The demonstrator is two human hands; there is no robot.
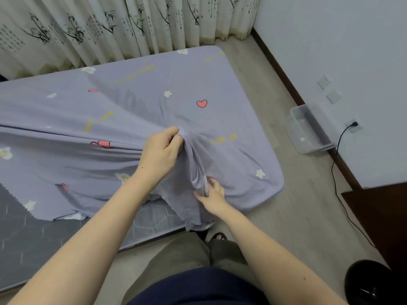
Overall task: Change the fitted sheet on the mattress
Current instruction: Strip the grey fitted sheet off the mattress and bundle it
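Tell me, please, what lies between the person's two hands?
In the head view, a gathered fold of the lavender fitted sheet spans from the left hand to the right hand, both gripping it.

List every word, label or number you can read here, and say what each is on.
Nothing here can be read.
Yellow lettering printed in several patches on the purple sheet: too blurred to read.
Dark columns of characters on the curtain: too small to read.
White sticker on the clear plastic bin: too small to tell whether it bears text.
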